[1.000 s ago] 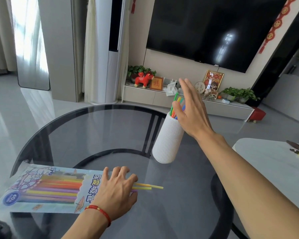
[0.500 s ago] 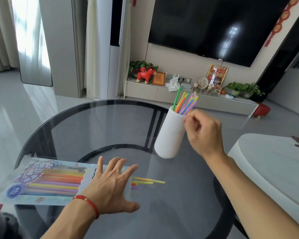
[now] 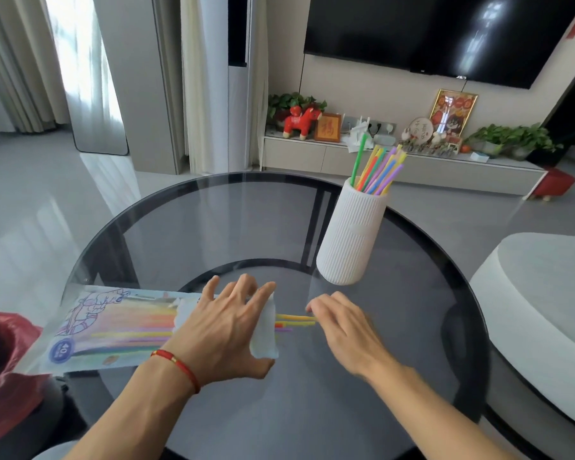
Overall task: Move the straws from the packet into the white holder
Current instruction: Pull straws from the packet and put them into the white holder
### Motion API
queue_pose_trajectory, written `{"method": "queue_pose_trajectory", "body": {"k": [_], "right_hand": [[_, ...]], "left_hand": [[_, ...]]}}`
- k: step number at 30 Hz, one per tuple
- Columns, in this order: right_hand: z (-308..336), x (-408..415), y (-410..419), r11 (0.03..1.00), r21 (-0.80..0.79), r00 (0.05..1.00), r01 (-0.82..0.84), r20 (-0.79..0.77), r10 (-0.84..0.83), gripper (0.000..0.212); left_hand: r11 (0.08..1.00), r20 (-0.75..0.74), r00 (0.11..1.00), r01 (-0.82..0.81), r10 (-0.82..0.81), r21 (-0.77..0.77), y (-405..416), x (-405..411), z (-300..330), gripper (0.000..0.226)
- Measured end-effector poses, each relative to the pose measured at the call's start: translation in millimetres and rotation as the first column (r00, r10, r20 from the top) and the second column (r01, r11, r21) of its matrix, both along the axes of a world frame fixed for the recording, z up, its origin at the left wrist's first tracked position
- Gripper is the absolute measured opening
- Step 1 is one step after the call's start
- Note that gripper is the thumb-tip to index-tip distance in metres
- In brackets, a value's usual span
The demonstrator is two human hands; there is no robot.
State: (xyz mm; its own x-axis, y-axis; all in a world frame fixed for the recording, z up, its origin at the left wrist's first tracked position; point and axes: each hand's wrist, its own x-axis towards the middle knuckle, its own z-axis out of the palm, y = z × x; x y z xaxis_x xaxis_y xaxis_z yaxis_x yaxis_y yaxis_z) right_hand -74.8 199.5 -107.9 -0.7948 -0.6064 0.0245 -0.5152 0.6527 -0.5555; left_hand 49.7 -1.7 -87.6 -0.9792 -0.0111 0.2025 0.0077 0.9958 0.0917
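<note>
The straw packet point(image 3: 113, 327) lies flat on the round glass table point(image 3: 229, 227), its open end pointing right. My left hand point(image 3: 226, 330), with a red string at the wrist, presses flat on the packet's open end, fingers spread. A few yellow, orange and purple straw tips point(image 3: 292, 322) poke out of the opening. My right hand point(image 3: 342, 330) is low over the table, its fingertips at the ends of those straws; it is blurred and whether it grips one is unclear. The ribbed white holder point(image 3: 352, 240) stands upright farther back, with several coloured straws point(image 3: 377, 171) in it.
A red bag point(image 3: 4, 360) sits at the table's left edge. A white rounded table point(image 3: 545, 293) stands to the right. Beyond the glass table are a low TV shelf point(image 3: 312, 154) with ornaments and a wall-mounted TV point(image 3: 429, 31).
My right hand left the holder, where it dropped straws, and came down to the straw tips at the packet's opening. My left hand stayed pressed on the packet.
</note>
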Motion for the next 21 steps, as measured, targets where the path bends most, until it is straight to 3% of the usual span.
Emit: {"method": "queue_pose_trajectory", "body": {"k": [3, 6, 13, 16, 19, 21], "right_hand": [[1.6, 7.2, -12.9, 0.979, -0.179, 0.982, 0.096, 0.179, -0.064, 0.052], [0.9, 13.7, -23.4, 0.938, -0.279, 0.914, 0.208, 0.396, -0.085, 0.041], [-0.1, 29.6, -26.9, 0.847, -0.425, 0.697, 0.321, 0.711, 0.092, 0.037], [-0.3, 34.6, -28.7, 0.799, -0.498, 0.63, 0.337, 0.75, 0.202, 0.035], [-5.1, 36.9, -28.7, 0.797, -0.486, 0.707, 0.359, 0.699, 0.107, 0.023], [-4.7, 33.4, -26.0, 0.775, -0.494, 0.709, 0.394, 0.7, 0.085, 0.017]], "left_hand": [[1.0, -0.051, 0.999, 0.01, -0.011, -0.017, 7.2, 1.2, 6.3, 0.085], [0.991, -0.034, 0.999, 0.011, -0.016, -0.131, 14.6, 0.7, 14.7, 0.085], [0.937, -0.136, 0.989, 0.01, -0.061, -0.348, 23.0, -2.1, 22.9, 0.09], [0.9, -0.107, 0.99, 0.033, -0.087, -0.434, 24.1, -2.0, 20.5, 0.093], [0.889, -0.059, 0.994, 0.054, -0.09, -0.454, 20.2, -1.5, 15.6, 0.092], [0.909, -0.051, 0.997, 0.033, -0.059, -0.416, 14.4, 0.8, 12.2, 0.097]]}}
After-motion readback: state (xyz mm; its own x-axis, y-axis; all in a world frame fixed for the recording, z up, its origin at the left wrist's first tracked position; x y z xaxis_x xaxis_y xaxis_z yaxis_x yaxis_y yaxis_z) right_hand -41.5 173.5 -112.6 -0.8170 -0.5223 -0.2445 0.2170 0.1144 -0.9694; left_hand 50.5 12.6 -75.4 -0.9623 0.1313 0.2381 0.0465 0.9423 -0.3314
